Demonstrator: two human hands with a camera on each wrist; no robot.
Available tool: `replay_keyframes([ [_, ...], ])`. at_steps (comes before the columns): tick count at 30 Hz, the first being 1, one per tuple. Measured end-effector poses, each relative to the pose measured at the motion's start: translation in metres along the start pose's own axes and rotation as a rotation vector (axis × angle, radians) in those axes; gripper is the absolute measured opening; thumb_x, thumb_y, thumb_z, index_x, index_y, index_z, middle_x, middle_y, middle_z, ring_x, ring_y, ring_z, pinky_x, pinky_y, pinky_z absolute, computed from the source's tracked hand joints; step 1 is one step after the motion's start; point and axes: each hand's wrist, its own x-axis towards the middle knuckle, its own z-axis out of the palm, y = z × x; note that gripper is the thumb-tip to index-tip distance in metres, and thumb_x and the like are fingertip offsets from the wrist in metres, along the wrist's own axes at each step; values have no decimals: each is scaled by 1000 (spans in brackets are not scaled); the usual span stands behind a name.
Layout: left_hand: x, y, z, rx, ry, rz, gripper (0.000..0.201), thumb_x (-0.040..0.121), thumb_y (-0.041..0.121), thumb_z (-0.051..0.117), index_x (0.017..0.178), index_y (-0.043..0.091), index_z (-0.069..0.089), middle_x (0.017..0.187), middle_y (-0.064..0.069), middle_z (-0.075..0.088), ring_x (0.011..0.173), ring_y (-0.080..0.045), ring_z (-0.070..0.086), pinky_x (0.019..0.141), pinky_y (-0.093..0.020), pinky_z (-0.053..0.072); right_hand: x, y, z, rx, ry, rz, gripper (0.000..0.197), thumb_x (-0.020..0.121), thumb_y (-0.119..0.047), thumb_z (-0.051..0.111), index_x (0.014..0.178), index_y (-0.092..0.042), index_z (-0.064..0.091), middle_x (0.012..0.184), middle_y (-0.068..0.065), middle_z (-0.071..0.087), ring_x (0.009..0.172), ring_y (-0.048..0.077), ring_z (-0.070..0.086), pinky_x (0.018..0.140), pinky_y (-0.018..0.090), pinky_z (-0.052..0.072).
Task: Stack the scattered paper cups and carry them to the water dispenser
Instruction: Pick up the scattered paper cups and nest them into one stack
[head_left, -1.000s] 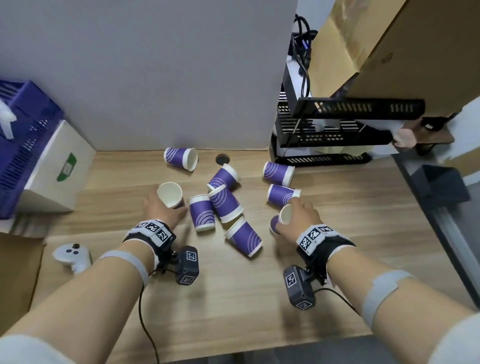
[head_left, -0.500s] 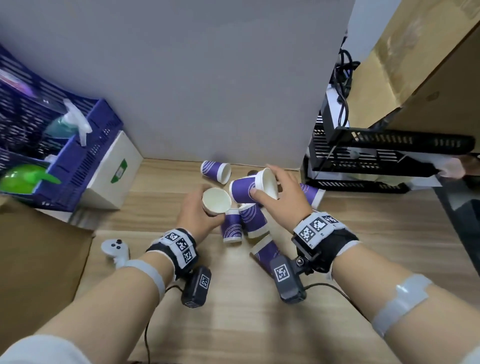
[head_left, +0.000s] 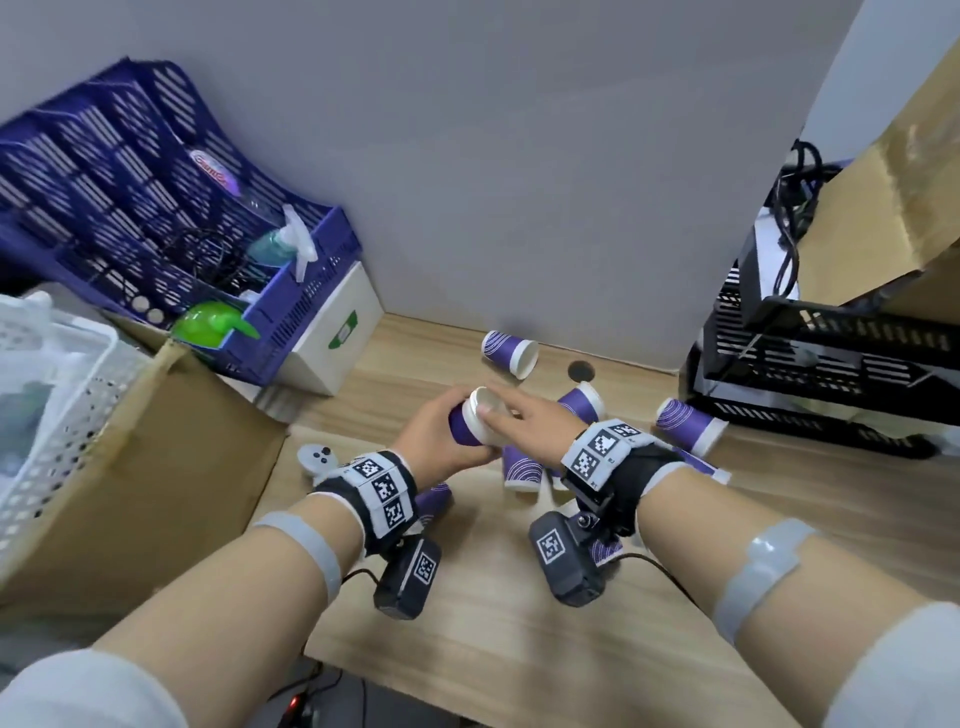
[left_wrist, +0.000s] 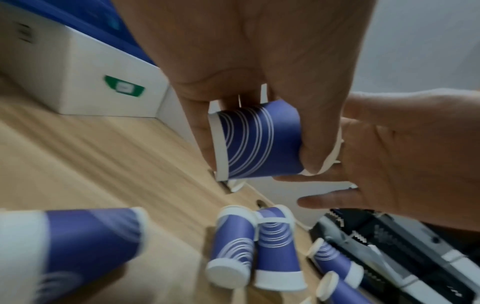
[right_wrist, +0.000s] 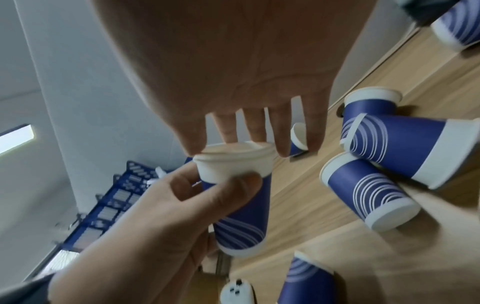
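Note:
Purple paper cups with white rims lie scattered on the wooden desk (head_left: 519, 613). My left hand (head_left: 434, 441) grips a cup (head_left: 462, 428) held on its side above the desk, with a second cup nested inside it; the double rim (right_wrist: 233, 158) shows in the right wrist view. My right hand (head_left: 522, 418) has straight fingers (right_wrist: 255, 131) pressing on that rim. In the left wrist view the held cup (left_wrist: 259, 142) sits between my left fingers and the right palm (left_wrist: 405, 152). Loose cups lie at the back (head_left: 509, 351), at the right (head_left: 688, 427) and under my hands (head_left: 522, 467).
A purple basket (head_left: 156, 208) on a white box (head_left: 332, 322) and a cardboard box (head_left: 130, 467) fill the left side. A black wire rack (head_left: 831, 374) stands at the right. A white controller (head_left: 317, 460) lies near my left wrist. A grey partition rises behind the desk.
My hands have come together. The cup my right hand carried now sits inside the cup in my left hand, and the right fingers have let go and press on its rim.

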Motion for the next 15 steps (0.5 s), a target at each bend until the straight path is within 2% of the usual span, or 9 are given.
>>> replay_keyframes([
  [2,-13,-12,-7,28,2,-57,58,63,22,88,116,24,63,96,9,71,84,-1,65,74,-17,51,6,-2,11,-42,-80,-16,60,97,-50,43,152,-30,31,156,2,41,143,22,39,118,33,28],
  [4,-26,-29,-13,27,27,-137,57,64,24,87,116,24,63,97,8,71,86,-6,67,73,-20,53,11,-3,28,-31,-159,-35,59,98,-46,43,152,-26,32,157,0,39,145,21,36,119,34,26],
  [6,-37,-51,-24,26,92,-216,61,65,23,87,120,21,60,102,5,70,92,-12,66,77,-24,54,17,2,47,-65,-184,-25,57,96,-39,50,149,-22,36,154,5,43,141,24,41,116,36,31],
  [9,-52,-83,-43,44,169,-300,69,61,28,87,122,23,55,106,3,67,97,-15,64,83,-32,55,19,19,79,-255,-193,-8,65,85,-32,62,145,-27,40,139,13,49,130,31,49,110,38,39],
  [12,-62,-106,-60,9,182,-339,70,59,33,88,119,26,54,103,6,66,95,-15,65,76,-31,54,17,25,116,-395,-219,-20,70,73,-49,65,138,-37,42,132,7,45,125,30,49,103,43,44],
  [15,-63,-125,-69,-34,159,-341,72,55,37,85,119,23,53,100,4,66,90,-15,64,73,-29,51,25,21,147,-512,-144,33,80,64,-66,64,134,-38,38,132,5,37,123,30,45,88,43,47],
])
